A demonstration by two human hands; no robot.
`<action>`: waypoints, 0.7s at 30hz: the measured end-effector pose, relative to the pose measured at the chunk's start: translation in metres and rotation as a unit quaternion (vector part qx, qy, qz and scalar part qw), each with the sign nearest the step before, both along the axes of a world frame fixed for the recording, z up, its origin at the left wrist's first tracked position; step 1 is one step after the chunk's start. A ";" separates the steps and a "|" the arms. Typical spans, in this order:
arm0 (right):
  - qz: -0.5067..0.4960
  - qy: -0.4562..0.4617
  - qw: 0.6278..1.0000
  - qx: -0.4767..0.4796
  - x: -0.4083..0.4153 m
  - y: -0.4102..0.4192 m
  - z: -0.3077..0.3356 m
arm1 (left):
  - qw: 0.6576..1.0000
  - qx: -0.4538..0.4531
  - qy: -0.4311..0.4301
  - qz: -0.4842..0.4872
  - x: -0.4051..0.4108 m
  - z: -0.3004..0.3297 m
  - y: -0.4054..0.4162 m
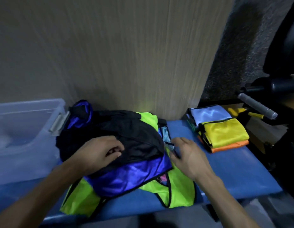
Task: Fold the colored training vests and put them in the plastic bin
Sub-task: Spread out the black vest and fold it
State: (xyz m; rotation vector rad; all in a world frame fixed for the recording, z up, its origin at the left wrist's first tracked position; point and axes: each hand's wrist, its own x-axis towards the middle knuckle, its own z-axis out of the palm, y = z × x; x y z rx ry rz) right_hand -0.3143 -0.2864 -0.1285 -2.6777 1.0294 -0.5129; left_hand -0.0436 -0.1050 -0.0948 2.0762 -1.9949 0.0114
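Left hand (100, 152) grips crumpled black vest (126, 135); right hand (185, 155) pinches glossy light-blue vest (166, 134).

1. No writing, label, brand or number can be read anywhere from here.
2. The loose vests (120, 145), the folded stack (222, 134) and the plastic bin (19, 129) show plain surfaces only.

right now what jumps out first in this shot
A loose heap of vests, black, purple and neon green, fills the middle of the blue table, with both hands on it: left hand on the black cloth, right hand at a light blue edge. Right of it sits a folded stack; a clear plastic bin waits left.
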 end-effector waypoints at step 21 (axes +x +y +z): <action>-0.070 -0.432 0.861 0.260 0.095 0.047 0.041 | 0.970 -0.191 0.081 0.123 0.014 -0.007 0.065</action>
